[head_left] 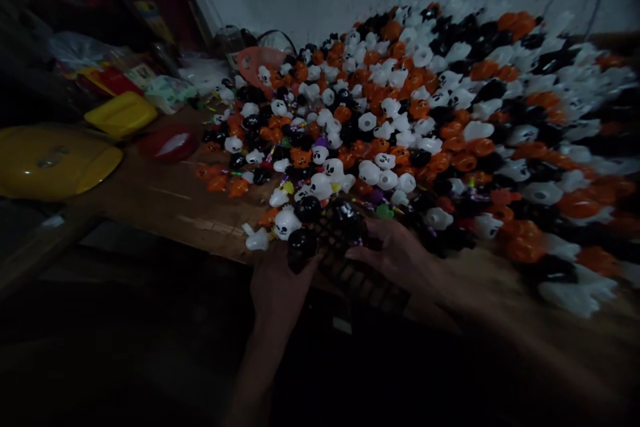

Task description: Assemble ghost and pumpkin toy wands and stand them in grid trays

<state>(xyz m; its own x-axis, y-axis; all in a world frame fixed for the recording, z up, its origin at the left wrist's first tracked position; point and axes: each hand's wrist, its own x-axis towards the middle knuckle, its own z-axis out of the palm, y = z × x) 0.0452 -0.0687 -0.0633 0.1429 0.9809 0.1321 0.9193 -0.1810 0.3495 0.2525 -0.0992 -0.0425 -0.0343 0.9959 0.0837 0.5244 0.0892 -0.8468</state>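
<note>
The picture is dark. My left hand [280, 283] is closed around a glossy black toy head [301, 247] at the table's front edge. A white skull-faced head [287, 221] and another black head [308, 208] are just beyond it. My right hand [403, 255] has its thumb and fingers curled at the lower side of a shiny black figure [345, 215]; the exact grip is hard to see. Below and between the hands lies a dark slotted rack [373, 285], partly hidden. A small white ghost-like piece [257, 238] rests left of my left hand.
A large heap of white, orange and black Halloween toy heads [400, 120] covers the wooden table [150, 193] up to the wall. An orange basket [254, 63] sits behind. To the left are a red dish [169, 145], a yellow container [121, 115] and a yellow stool-like seat [55, 160].
</note>
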